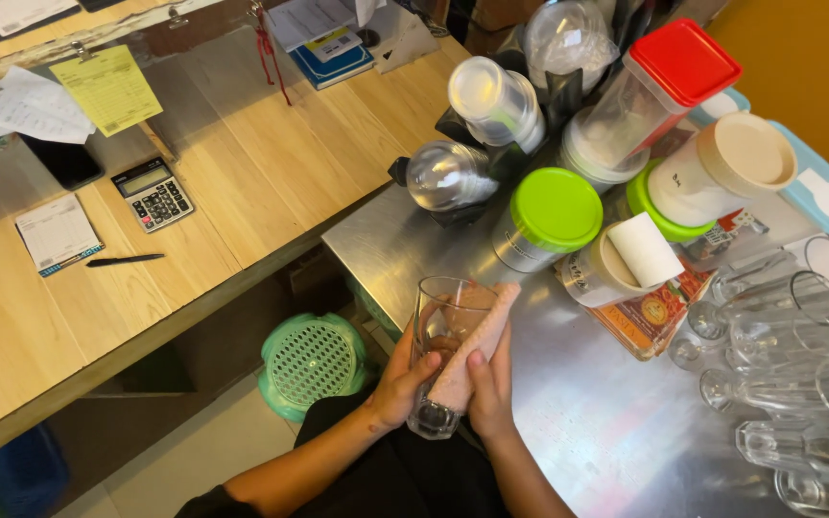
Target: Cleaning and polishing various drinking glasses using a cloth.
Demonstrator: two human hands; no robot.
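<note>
My left hand point(401, 382) grips a clear tall drinking glass point(438, 331) around its lower part, above the near edge of the steel counter point(587, 412). My right hand point(491, 388) presses a pink cloth point(480, 341) against the glass; the cloth runs from the rim down the outside, and some of it shows inside the glass. The thick glass base sits between both hands.
Several clear glasses point(789, 384) lie on the counter at right. Jars with green lids point(554, 211), a red-lidded container point(669, 82) and cup stacks stand behind. A green stool point(311, 363) is below. The wooden desk point(242, 173) holds a calculator point(153, 194), pen and papers.
</note>
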